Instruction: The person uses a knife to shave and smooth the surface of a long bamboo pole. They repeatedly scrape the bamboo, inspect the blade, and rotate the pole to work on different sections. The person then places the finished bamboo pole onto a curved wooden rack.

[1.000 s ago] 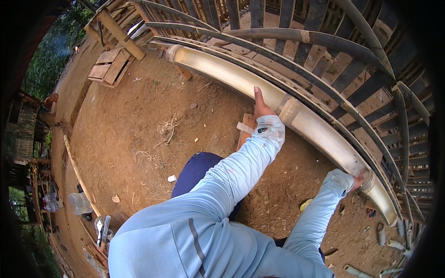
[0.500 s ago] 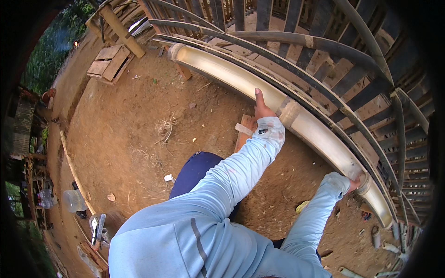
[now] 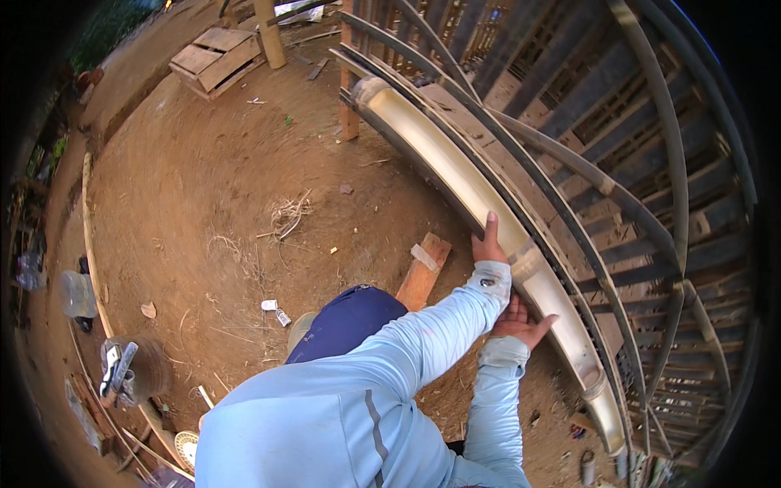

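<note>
A long split bamboo trough (image 3: 439, 156), pale and hollow inside with ridges at its nodes, runs from the upper middle to the lower right beside a slatted fence. My left hand (image 3: 490, 246) grips its near edge close to the middle node, thumb up along the wall and fingers tucked out of sight below. Just beneath that wrist, my right hand (image 3: 523, 327) is palm up at the trough's near side. Its fingers are spread and its thumb points out toward the bamboo. Whether it bears any of the trough's weight I cannot tell.
The dark slatted bamboo fence (image 3: 586, 163) curves along the right. On the dirt floor lie a wooden board (image 3: 425, 272), dry fibres (image 3: 290, 215) and small white pieces (image 3: 275, 309). A wooden crate (image 3: 215, 58) stands far left; a knife (image 3: 120, 370) rests at left on a plastic container (image 3: 150, 370).
My right hand has let go of the trough near its lower right end and moved left, close to my left hand. My left hand keeps its hold. The view has turned.
</note>
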Tool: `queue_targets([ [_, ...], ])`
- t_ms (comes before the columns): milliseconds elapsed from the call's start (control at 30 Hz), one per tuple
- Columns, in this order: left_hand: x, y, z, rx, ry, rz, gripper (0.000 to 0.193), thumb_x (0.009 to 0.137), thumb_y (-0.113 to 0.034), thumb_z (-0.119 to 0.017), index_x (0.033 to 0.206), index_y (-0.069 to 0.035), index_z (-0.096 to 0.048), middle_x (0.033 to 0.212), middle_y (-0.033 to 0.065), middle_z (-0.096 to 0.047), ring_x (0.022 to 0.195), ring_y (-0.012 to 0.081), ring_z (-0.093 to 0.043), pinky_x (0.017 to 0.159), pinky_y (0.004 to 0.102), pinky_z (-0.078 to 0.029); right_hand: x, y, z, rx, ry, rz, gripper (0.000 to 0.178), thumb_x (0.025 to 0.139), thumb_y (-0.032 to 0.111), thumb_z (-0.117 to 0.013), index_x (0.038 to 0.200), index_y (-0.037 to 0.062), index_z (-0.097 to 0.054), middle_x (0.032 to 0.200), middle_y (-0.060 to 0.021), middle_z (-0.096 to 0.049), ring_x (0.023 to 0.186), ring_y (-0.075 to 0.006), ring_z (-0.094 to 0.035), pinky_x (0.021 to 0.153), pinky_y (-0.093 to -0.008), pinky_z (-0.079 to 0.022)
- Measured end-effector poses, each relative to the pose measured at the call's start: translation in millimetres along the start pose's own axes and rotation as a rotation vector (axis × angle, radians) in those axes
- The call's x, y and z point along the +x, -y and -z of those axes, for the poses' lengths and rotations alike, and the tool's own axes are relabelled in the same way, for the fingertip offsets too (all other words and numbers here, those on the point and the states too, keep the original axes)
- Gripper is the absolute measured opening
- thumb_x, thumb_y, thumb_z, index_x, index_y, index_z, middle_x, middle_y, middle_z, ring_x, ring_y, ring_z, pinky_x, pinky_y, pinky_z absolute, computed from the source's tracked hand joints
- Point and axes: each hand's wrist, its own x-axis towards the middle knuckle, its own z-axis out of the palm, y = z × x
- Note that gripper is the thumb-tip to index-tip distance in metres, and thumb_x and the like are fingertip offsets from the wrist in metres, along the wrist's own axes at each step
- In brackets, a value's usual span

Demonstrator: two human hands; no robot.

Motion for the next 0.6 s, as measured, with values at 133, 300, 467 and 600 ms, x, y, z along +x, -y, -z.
queue_targets([
  [133,8,8,2,-0.127,0.043,0.006,0.073,0.087,-0.044,-0.074,0.133,0.008,-0.051,0.128,0.0170,-0.060,0.115,0.0271,-0.057,0.101,0.0349,-0.042,-13,-18,-20,-0.322,0.252,-0.070,0.096,0.085,0.072,-0.058,0.130,-0.0120,-0.048,0.132,-0.0229,-0.055,0.123,-0.0340,-0.053,0.105,-0.0470,-0.042],
  [300,2,3,-3,-0.146,0.019,0.032,0.073,0.084,-0.042,-0.077,0.132,0.006,-0.051,0.128,0.0176,-0.060,0.116,0.0269,-0.057,0.102,0.0352,-0.042,24,-10,-15,-0.531,0.138,-0.024,0.085,0.089,0.058,-0.064,0.123,-0.0188,-0.051,0.114,-0.0279,-0.064,0.099,-0.0346,-0.067,0.089,-0.0455,-0.053],
  [467,3,2,-1,-0.038,-0.021,0.074,0.075,0.081,-0.045,-0.079,0.129,0.006,-0.054,0.124,0.0184,-0.064,0.111,0.0288,-0.061,0.099,0.0367,-0.045,23,-15,-24,-0.552,0.173,-0.077,0.093,0.085,0.067,-0.062,0.129,-0.0129,-0.050,0.122,-0.0250,-0.062,0.107,-0.0351,-0.063,0.094,-0.0454,-0.050],
  [600,1,3,0,-0.005,-0.007,0.106,0.077,0.079,-0.046,-0.080,0.130,0.005,-0.053,0.123,0.0191,-0.064,0.111,0.0292,-0.061,0.098,0.0368,-0.045,25,-8,-23,-0.501,0.251,-0.211,0.096,0.085,0.072,-0.058,0.131,-0.0120,-0.049,0.124,-0.0233,-0.061,0.110,-0.0350,-0.061,0.098,-0.0437,-0.048],
])
